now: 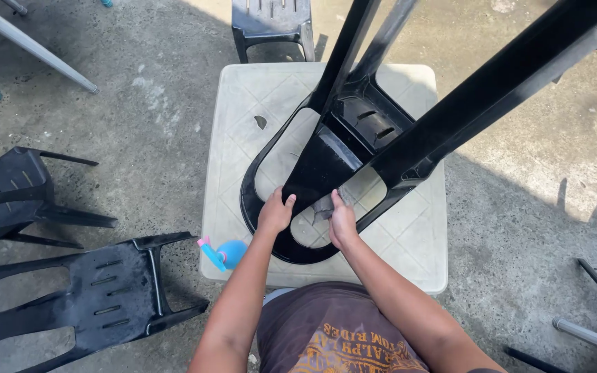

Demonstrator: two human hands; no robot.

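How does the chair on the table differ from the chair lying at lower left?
The chair on the table rests upside down on the white table, legs rising toward the camera; the floor chair lies flat on the concrete. The left hand grips the table chair and the right hand presses a grey cloth on it; nobody touches the floor chair. Both are black plastic with slotted seats and open cut-outs.

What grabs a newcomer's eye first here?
The upturned black plastic chair lying on the pale square table, legs jutting toward the camera. Both hands grip its backrest at centre, the left hand bare, the right hand pressing a grey cloth. More black chairs lie on the concrete, lower left.
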